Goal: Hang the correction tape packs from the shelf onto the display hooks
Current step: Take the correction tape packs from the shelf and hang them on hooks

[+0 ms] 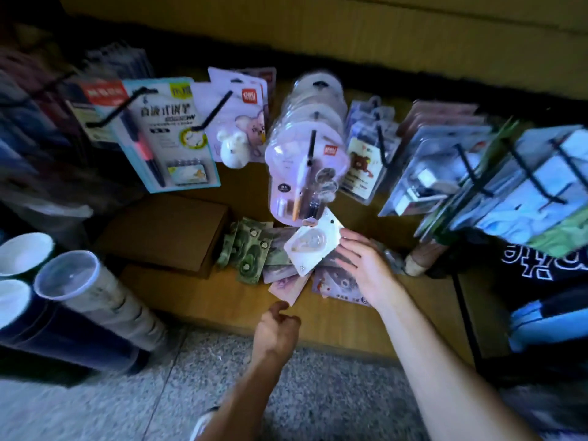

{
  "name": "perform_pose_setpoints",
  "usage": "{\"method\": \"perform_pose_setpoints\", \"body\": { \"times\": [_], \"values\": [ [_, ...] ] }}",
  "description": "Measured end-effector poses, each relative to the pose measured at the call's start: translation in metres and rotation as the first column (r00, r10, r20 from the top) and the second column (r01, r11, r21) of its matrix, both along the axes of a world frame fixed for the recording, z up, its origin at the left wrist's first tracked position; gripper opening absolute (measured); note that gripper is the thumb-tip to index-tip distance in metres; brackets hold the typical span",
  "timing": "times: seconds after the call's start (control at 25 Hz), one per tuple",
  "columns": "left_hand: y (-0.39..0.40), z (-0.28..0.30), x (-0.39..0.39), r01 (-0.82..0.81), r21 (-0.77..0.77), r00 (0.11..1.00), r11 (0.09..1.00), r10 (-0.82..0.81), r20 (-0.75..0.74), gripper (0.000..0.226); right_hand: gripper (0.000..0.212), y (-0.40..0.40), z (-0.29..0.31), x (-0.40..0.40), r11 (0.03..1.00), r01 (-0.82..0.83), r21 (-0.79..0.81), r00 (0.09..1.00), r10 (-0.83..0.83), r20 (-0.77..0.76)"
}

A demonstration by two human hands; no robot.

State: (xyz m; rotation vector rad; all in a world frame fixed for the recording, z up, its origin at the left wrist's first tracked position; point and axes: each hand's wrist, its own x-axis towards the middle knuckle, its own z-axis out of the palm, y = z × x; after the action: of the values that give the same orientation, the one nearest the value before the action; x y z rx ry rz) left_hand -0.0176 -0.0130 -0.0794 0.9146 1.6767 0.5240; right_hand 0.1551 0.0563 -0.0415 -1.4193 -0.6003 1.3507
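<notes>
Pinching a glossy white blister pack (313,245), right grip (366,265); left grip (278,329) loosely curled, empty.

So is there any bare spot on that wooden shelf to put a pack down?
Yes. Bare wood shows along the shelf's front edge, between the cardboard box and the floor, and again right of the right hand, near the front edge. The middle is crowded: loose packs lie heaped there, and the hanging packs crowd the space above.
</notes>
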Motion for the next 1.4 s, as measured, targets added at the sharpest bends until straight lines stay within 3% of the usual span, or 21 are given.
{"method": "perform_pose_setpoints", "body": {
  "times": [0.28, 0.4, 0.48, 0.68, 0.88, 1.04, 1.12, 1.4],
  "values": [
    [-0.041, 0.106, 0.003, 0.005, 0.312, 0.999, 0.950, 0.005, -0.033, 0.036, 0.020, -0.100, 0.130, 0.033, 0.975, -0.083, 0.206, 0.980, 0.042, 0.195],
    [-0.074, 0.147, 0.021, 0.015, 0.342, 0.976, 0.940, -0.088, 0.201, 0.038, 0.025, -0.143, 0.175, 0.046, 0.955, -0.141, 0.261, 0.961, 0.069, 0.268],
    [-0.095, 0.172, 0.031, 0.005, 0.377, 0.921, 0.926, -0.151, 0.360, 0.026, 0.029, -0.166, 0.204, 0.053, 0.938, -0.136, 0.318, 0.957, 0.041, 0.289],
    [-0.111, 0.256, 0.043, -0.128, 0.674, 0.903, 0.728, -0.195, 0.383, 0.017, 0.042, -0.198, 0.290, 0.051, 0.808, -0.178, 0.562, 0.936, -0.038, 0.351],
    [-0.093, 0.351, 0.052, -0.231, 0.759, 0.842, 0.609, -0.265, 0.469, 0.016, 0.054, -0.187, 0.355, 0.037, 0.719, -0.279, 0.636, 0.759, -0.240, 0.605],
    [-0.083, 0.395, 0.052, -0.288, 0.805, 0.840, 0.519, -0.267, 0.472, 0.014, 0.064, -0.170, 0.385, 0.024, 0.646, -0.313, 0.696, 0.756, -0.274, 0.594],
    [-0.079, 0.408, 0.052, -0.278, 0.815, 0.858, 0.509, -0.250, 0.449, 0.016, 0.065, -0.160, 0.398, 0.021, 0.633, -0.303, 0.712, 0.756, -0.295, 0.584],
    [-0.063, 0.410, 0.054, -0.241, 0.753, 0.891, 0.613, -0.167, 0.422, 0.012, 0.062, -0.136, 0.406, 0.022, 0.698, -0.251, 0.671, 0.770, -0.276, 0.575]
  ]
}}
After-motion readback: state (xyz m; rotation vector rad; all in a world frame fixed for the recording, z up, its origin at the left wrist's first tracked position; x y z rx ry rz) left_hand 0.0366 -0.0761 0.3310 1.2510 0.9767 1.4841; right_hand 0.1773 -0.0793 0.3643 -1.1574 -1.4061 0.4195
